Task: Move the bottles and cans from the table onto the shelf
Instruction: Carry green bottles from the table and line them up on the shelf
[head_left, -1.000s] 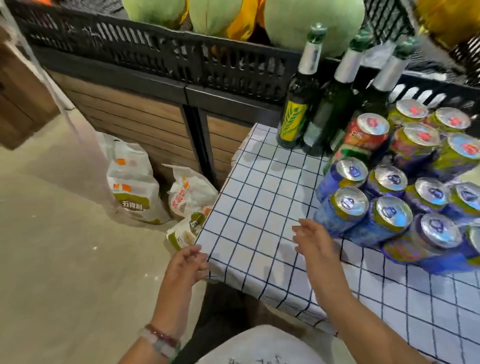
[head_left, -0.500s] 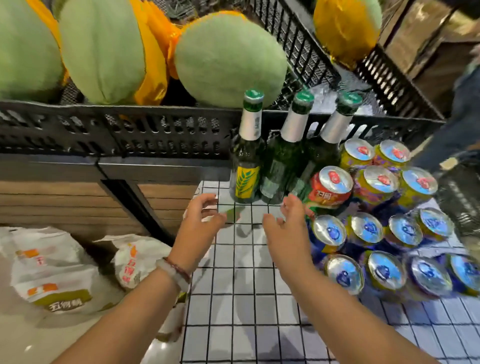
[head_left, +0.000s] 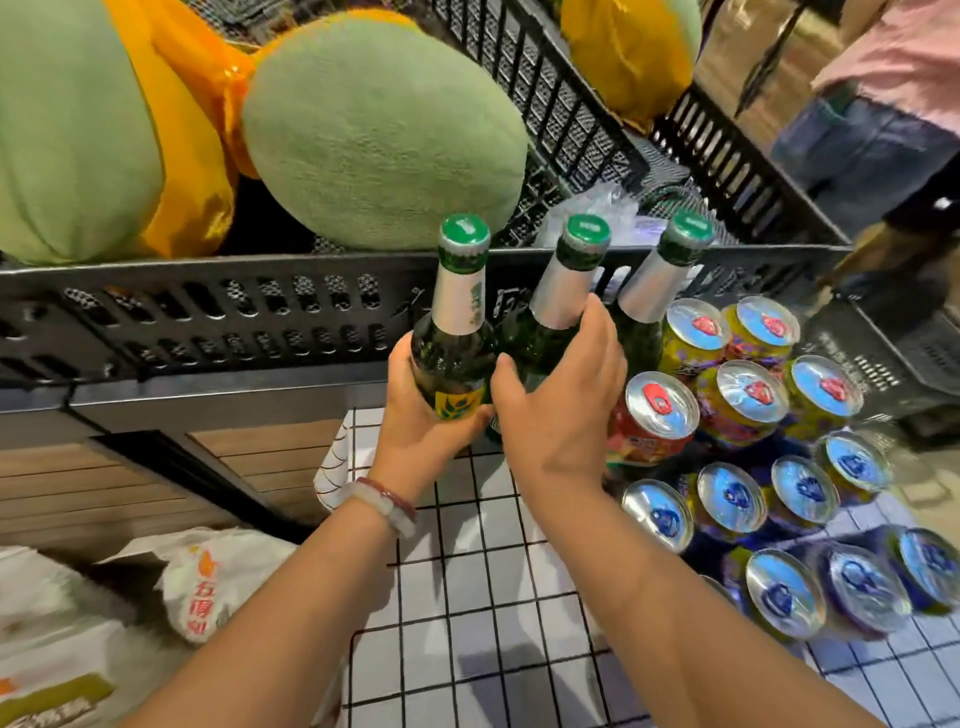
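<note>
Three green glass bottles stand at the back of the white checked table (head_left: 467, 597). My left hand (head_left: 415, 421) is wrapped around the body of the left bottle (head_left: 457, 332). My right hand (head_left: 561, 410) curls around the middle bottle (head_left: 561, 291), fingers on its far side. The third bottle (head_left: 660, 280) stands untouched to the right. Several cans fill the table's right side: a red can (head_left: 652, 421) beside my right hand, yellow-purple cans (head_left: 743, 395) behind it, blue cans (head_left: 732, 499) nearer me.
A black slotted crate (head_left: 208, 312) with large green melons (head_left: 379, 135) rises right behind the bottles. White printed bags (head_left: 197, 582) lie on the floor to the left. Another person (head_left: 883, 114) stands at the upper right.
Both hands have reached forward from the table's front and closed on the bottles, left hand on the left bottle, right hand on the middle one. The camera has moved closer.
</note>
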